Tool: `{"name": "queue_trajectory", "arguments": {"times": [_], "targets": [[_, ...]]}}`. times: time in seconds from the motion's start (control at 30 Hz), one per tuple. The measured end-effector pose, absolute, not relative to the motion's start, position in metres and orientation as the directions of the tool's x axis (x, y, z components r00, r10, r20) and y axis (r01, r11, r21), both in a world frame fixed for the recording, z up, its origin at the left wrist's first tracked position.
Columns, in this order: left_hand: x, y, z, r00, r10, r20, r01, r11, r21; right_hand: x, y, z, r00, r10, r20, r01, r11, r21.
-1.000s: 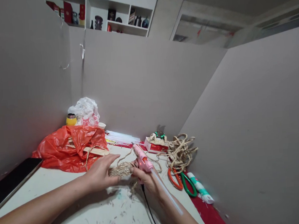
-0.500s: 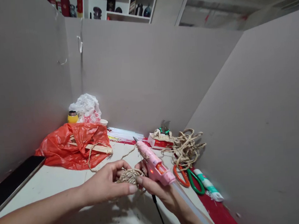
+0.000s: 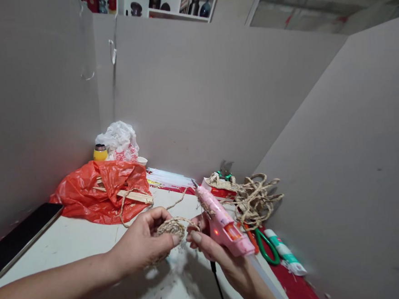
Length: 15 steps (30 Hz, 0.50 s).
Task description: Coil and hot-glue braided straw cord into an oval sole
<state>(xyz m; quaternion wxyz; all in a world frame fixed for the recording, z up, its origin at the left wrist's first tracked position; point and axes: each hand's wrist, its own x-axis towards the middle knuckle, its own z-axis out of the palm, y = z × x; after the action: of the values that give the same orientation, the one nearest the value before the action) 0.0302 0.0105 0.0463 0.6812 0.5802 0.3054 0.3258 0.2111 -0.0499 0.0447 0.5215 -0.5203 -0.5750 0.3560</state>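
Observation:
My left hand (image 3: 147, 242) is closed on a small coil of twisted straw-coloured rope (image 3: 171, 227), thumb in front and fingers behind. From the coil a strand runs right to my right hand (image 3: 213, 244), whose thumb and finger pinch it. That same hand also holds a pink glue gun (image 3: 219, 212), its nozzle tilted up and to the left, an orange light glowing on its side. A clear glue stick (image 3: 268, 277) sticks out of the gun's back, and a black cord (image 3: 218, 282) hangs below. The fingers on the gun's handle are mostly hidden.
A red plastic bag (image 3: 82, 189) with wooden sticks (image 3: 134, 196) lies left, beyond a phone (image 3: 24, 234). At right are a heap of rope (image 3: 255, 198), green-handled scissors (image 3: 268, 247) and a green-and-white roll (image 3: 285, 251). Grey panels (image 3: 182, 91) enclose the table. Glue sticks (image 3: 169, 176) lie behind.
My right hand, with the glue gun, has moved right, away from the coil, drawing the rope strand out between both hands. My left hand still holds the coil. The view has shifted slightly.

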Motion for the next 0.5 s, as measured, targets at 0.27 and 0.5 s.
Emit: {"name": "queue_trajectory", "arguments": {"times": [0.27, 0.5], "targets": [[0.0312, 0.0051, 0.0462, 0.581, 0.812, -0.059, -0.105, 0.146, 0.984, 0.2123, -0.0519, 0.0371, 0.142, 0.97, 0.197, 0.168, 0.172, -0.971], [0.0315, 0.0057, 0.0463, 0.561, 0.828, -0.002, -0.155, 0.107, 0.982, 0.2055, -0.0533, 0.0406, 0.151, 0.972, 0.18, 0.135, 0.16, -0.978]]}}
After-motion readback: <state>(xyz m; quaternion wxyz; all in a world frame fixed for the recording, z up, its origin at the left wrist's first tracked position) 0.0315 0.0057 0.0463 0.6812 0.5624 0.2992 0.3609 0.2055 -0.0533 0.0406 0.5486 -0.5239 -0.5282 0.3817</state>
